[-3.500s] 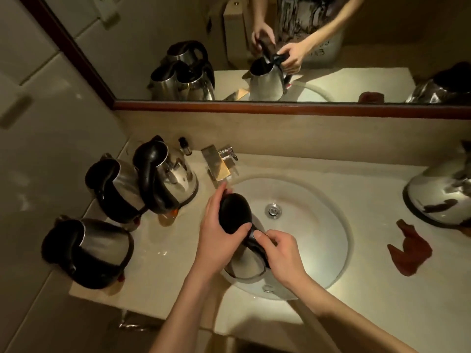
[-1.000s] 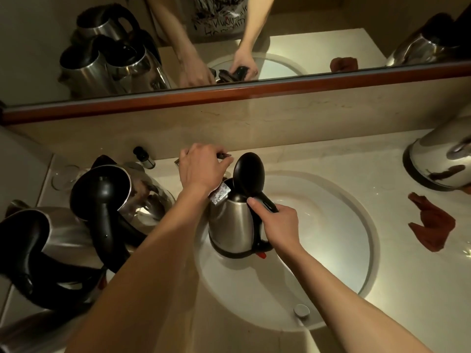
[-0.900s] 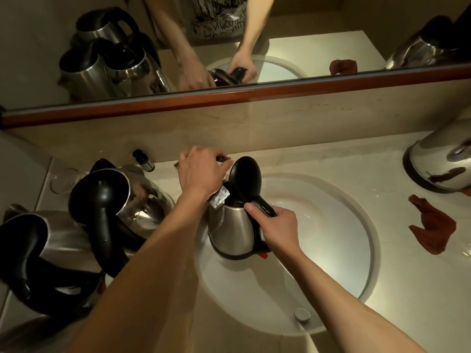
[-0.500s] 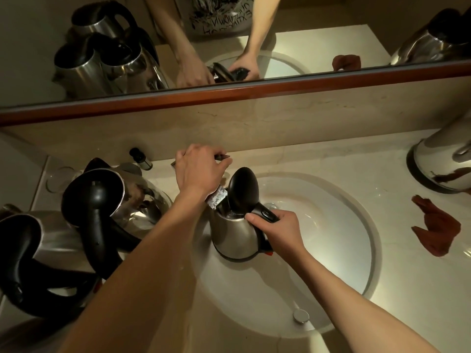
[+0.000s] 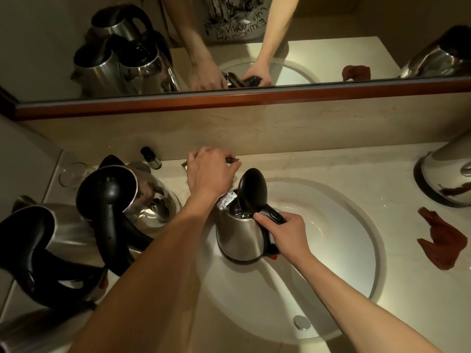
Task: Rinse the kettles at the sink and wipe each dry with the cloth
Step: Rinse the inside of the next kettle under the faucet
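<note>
A steel kettle (image 5: 239,235) with its black lid up stands upright in the white sink (image 5: 351,240), under the tap spout (image 5: 226,201). Water shows inside its mouth. My right hand (image 5: 288,233) grips the kettle's black handle. My left hand (image 5: 210,171) is curled over the tap lever at the back of the basin and hides most of it. A dark red cloth (image 5: 442,240) lies crumpled on the counter to the right of the sink.
Two steel kettles (image 5: 142,197) (image 5: 51,240) with black handles crowd the counter left of the sink, beside a small dark bottle (image 5: 151,157). Another kettle (image 5: 448,177) lies at the far right. A wood-framed mirror (image 5: 254,96) runs along the back wall.
My left hand went from the kettle's lid to the tap lever. The kettle now stands upright under the spout with its lid open, and it has shifted slightly right and lower in the last second.
</note>
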The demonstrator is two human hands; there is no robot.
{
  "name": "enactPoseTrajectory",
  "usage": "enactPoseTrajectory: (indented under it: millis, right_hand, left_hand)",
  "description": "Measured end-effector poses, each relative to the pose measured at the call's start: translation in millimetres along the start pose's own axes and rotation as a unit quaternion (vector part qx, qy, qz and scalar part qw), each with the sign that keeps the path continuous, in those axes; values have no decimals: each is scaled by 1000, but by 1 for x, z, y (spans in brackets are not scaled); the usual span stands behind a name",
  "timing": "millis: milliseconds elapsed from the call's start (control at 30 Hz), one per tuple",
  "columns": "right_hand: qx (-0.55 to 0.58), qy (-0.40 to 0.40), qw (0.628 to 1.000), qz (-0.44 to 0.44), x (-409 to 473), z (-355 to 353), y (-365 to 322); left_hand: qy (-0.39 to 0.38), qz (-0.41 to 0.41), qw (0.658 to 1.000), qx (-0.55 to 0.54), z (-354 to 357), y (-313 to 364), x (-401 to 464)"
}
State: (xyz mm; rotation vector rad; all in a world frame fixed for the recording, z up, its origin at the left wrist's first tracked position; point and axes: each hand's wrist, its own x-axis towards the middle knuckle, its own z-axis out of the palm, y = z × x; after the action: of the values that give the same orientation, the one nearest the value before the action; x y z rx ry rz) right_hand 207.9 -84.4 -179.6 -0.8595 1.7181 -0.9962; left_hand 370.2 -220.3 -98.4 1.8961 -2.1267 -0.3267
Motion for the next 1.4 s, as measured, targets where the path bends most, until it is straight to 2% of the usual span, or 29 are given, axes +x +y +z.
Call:
enactPoseTrajectory:
  millis: [500, 900, 1400]
  right_hand:
    - [-17, -14, 1000, -21, 3, -2, 1]
    - [-18, -40, 999, 6, -2, -4, 2]
    - [-37, -37, 999, 3, 0, -7, 6]
  left_hand:
    - [-1, 0, 1000, 1, -1, 2, 0]
    - [-11, 1, 1000, 6, -1, 1, 1]
    - [-12, 0, 1000, 5, -1, 1, 1]
